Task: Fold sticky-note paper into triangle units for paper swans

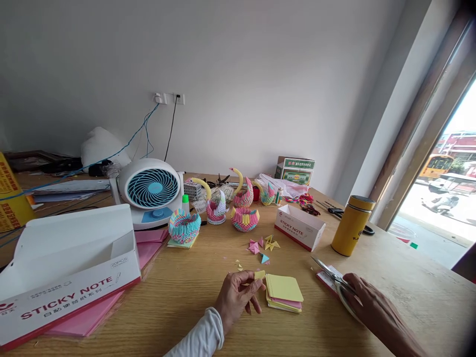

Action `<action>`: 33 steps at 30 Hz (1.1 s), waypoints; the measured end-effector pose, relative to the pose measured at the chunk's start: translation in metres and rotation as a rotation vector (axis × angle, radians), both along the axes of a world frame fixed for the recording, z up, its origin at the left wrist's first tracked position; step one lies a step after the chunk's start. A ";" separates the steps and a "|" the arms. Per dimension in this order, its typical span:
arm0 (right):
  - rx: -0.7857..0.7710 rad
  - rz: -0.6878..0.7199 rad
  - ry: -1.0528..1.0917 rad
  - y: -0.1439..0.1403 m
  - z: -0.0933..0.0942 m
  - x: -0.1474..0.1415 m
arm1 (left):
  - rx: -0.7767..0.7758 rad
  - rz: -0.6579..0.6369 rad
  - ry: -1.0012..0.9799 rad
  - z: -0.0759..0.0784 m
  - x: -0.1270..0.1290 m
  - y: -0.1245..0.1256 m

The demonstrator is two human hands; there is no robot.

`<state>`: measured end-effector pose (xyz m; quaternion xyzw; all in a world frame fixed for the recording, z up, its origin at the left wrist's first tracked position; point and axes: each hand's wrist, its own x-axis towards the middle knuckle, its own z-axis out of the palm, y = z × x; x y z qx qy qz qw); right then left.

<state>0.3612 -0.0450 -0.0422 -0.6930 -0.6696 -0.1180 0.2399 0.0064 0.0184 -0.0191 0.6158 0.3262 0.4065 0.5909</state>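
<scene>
My left hand [236, 296] pinches a small yellow paper piece [259, 274] just left of a stack of yellow and pink sticky notes [284, 292] on the wooden table [178, 297]. My right hand [368, 302] lies on the handles of a pair of scissors [329, 271], whose blades point up and left over a pink pad. Small folded paper triangles [265, 245] in pink, yellow and blue lie scattered beyond the stack.
Several modular paper swans and bowls [230, 210] stand mid-table. A white desk fan [150, 191] is at left. A big open sticky-note box [63, 277] sits on pink sheets. A small sticky-note box [299, 227], a yellow flask [351, 225], and a green carton [295, 169] are behind.
</scene>
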 end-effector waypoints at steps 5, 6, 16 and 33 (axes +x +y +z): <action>-0.042 -0.035 -0.010 0.000 0.000 0.001 | -0.051 0.026 -0.036 0.005 -0.002 0.001; -0.038 -0.057 0.010 -0.001 0.003 -0.001 | -0.066 0.033 -0.049 0.006 -0.002 0.001; -0.267 0.292 1.184 -0.015 0.077 -0.108 | -0.216 0.100 -0.152 0.021 -0.006 -0.003; -0.514 0.653 0.948 0.012 0.073 -0.171 | -0.282 0.026 -0.286 0.022 -0.012 0.003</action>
